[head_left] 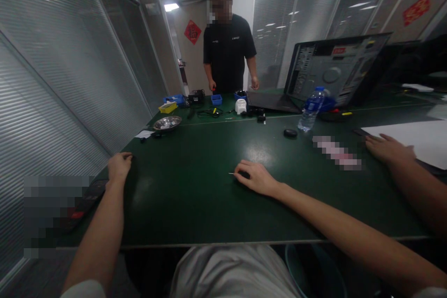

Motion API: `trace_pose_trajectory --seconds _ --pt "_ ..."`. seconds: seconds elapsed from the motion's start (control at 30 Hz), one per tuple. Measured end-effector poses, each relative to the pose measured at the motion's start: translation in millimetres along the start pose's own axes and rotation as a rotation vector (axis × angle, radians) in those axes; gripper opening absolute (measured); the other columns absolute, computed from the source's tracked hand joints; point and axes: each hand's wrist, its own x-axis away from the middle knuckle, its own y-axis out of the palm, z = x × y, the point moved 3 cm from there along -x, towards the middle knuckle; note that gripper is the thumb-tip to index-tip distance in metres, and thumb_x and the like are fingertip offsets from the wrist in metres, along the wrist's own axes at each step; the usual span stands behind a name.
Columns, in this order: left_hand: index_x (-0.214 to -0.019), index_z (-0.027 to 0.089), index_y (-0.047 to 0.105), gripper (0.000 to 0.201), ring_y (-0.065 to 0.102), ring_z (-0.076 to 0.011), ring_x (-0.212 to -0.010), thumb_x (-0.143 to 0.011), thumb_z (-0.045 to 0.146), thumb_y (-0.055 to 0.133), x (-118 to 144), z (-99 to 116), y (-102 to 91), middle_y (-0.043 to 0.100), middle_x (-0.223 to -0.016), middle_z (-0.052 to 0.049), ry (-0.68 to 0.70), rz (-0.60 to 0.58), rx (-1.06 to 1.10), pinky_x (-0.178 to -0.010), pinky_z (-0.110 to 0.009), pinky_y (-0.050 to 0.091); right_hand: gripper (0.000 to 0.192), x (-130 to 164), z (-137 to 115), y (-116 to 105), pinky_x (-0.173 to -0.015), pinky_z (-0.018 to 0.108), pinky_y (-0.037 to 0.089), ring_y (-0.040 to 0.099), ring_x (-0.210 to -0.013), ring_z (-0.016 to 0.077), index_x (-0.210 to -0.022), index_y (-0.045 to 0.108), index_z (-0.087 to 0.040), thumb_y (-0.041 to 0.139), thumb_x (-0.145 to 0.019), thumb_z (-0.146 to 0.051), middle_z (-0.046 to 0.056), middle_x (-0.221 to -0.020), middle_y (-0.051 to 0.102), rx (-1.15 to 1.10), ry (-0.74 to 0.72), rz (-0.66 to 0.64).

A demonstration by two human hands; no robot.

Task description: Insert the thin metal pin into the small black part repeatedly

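Note:
My right hand [254, 178] rests on the green tabletop [195, 205], its thumb and fingers curled together. From the fingertips a thin pale pin-like piece [231, 173] points left; the rest of it is hidden in the grip. At the table's left edge, my left hand [119, 166] has its fingers bent together, with a small dark bit showing at their tips that I cannot make out. Beside that wrist lies a dark flat object [91, 195], partly blurred out.
A metal dish [167, 123] with small pieces stands back left, near a yellow tray [168, 107] and blue bins [216, 99]. On the right are a water bottle [310, 111], a computer case [331, 74] and another person's hand [387, 147]. A person [228, 51] stands across the table.

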Motion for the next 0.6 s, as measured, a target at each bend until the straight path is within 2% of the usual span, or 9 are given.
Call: trace_pose_trajectory --seconds 0.33,0.6 --pt "-0.115 0.014 0.076 0.034 0.068 -0.0277 -0.110 -0.096 0.026 0.050 7.3 4.2 -5.2 0.074 -0.118 -0.014 0.024 0.035 0.011 -0.103 -0.035 0.049 0.020 -0.9 -0.2 -1.2 -0.071 0.028 0.046 0.061 -0.079 0.0148 -0.106 0.068 -0.021 0.055 -0.103 -0.036 0.004 -0.102 0.066 -0.003 0.006 -0.017" --pt "-0.119 0.016 0.076 0.038 0.067 -0.0370 -0.109 -0.095 0.023 0.048 16.1 21.2 -11.4 0.073 -0.118 -0.018 0.078 0.026 -0.186 -0.092 -0.046 0.054 0.020 -0.3 0.2 -0.1 -0.071 0.027 0.045 0.060 -0.078 0.0140 -0.105 0.068 -0.021 0.055 -0.103 -0.035 0.003 -0.102 0.065 -0.020 -0.008 -0.006"
